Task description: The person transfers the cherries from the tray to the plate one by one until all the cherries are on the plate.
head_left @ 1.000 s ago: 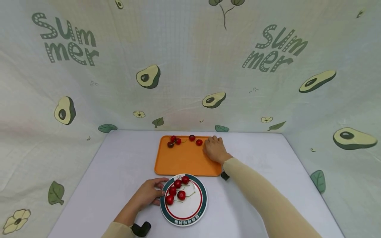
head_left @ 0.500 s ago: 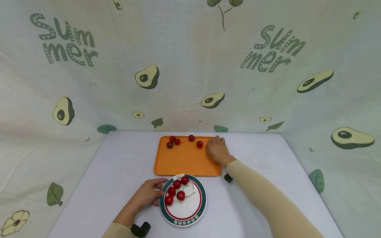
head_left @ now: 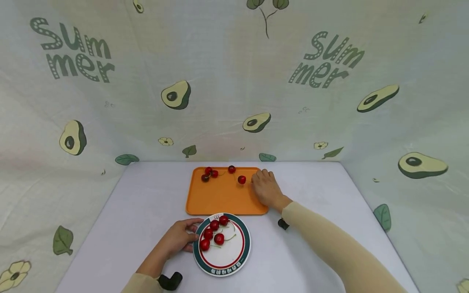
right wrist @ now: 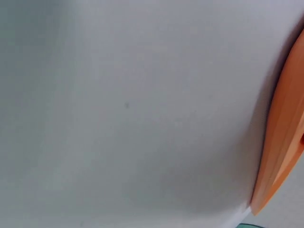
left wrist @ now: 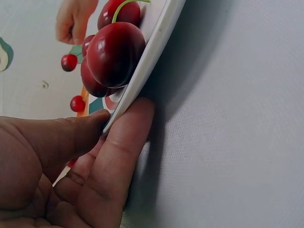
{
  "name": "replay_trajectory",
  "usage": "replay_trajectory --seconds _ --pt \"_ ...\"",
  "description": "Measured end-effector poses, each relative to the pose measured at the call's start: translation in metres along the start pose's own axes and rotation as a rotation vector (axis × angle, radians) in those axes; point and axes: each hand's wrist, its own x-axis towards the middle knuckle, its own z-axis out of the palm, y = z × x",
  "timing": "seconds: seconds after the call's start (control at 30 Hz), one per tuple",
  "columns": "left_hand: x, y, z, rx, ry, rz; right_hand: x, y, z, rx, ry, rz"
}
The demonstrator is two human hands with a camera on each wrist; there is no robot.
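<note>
A round white plate (head_left: pixel 231 260) with a green rim and a red ring carries several red cherries (head_left: pixel 219 239). My left hand (head_left: pixel 179 238) pinches its left edge; in the left wrist view the thumb (left wrist: pixel 76 137) lies at the rim and a finger comes up underneath. My right hand (head_left: pixel 265 187), fingers curled, is over the right side of an orange tray (head_left: pixel 223 199). It pinches the stem of a cherry (head_left: pixel 242 179) just left of it; the fingertips are mostly hidden. More cherries (head_left: pixel 214 173) lie along the tray's far side.
A white table (head_left: pixel 154 191) carries the tray, with the plate in front of it. Behind stands a pale cloth (head_left: pixel 220 81) printed with avocados and lettering. The right wrist view shows only tabletop and the tray's orange edge (right wrist: pixel 280 137).
The right hand has shifted slightly right and nearer. Its cherry has come a little nearer too, away from the tray's far edge. The left hand stays on the plate.
</note>
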Motion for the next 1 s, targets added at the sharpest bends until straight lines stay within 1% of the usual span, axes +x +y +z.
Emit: replay_trajectory --seconds 0.1,0.3,0.43,0.63,0.83,1.0 --pt "-0.001 0.001 -0.001 0.002 0.003 -0.001 -0.004 -0.003 -0.002 0.010 0.036 -0.022" --pt "-0.001 0.001 -0.001 -0.005 0.001 -0.013 -0.010 -0.016 -0.007 0.031 0.029 -0.069" --pt "-0.001 0.001 0.001 -0.009 0.000 -0.015 -0.018 -0.024 -0.012 0.019 0.037 -0.113" --pt "0.000 0.002 0.002 0.010 -0.004 -0.005 -0.031 -0.039 -0.021 -0.015 0.060 -0.152" --pt "0.001 0.002 0.001 0.011 -0.002 -0.010 -0.048 -0.062 -0.031 -0.001 0.076 -0.223" --pt "-0.001 0.002 0.001 0.015 0.001 -0.019 -0.065 -0.087 -0.038 -0.019 0.082 -0.325"
